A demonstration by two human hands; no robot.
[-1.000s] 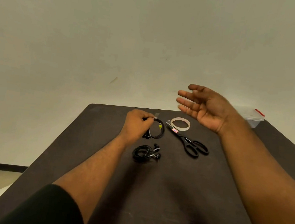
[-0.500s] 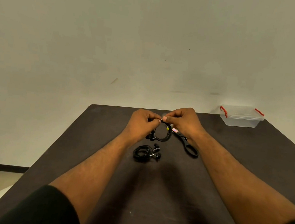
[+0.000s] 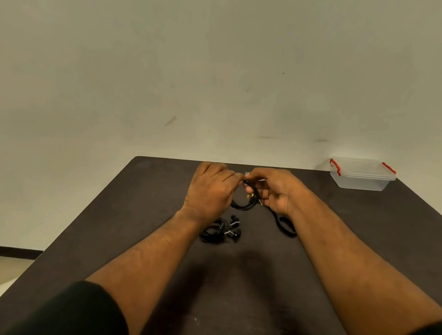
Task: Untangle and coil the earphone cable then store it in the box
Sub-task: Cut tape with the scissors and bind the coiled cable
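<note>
Our right hand (image 3: 276, 192), open in the air a second ago, now joins our left hand (image 3: 211, 190), pinching the small black coiled earphone cable (image 3: 247, 200).

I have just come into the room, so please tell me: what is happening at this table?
A person holds a small coiled black cable over a dark table, pinching it with both the left hand and the right hand. A second bundle of black earphones lies on the table nearer the person. Scissors lie partly hidden under the right hand. The clear box with red clips stands closed at the far right corner.
</note>
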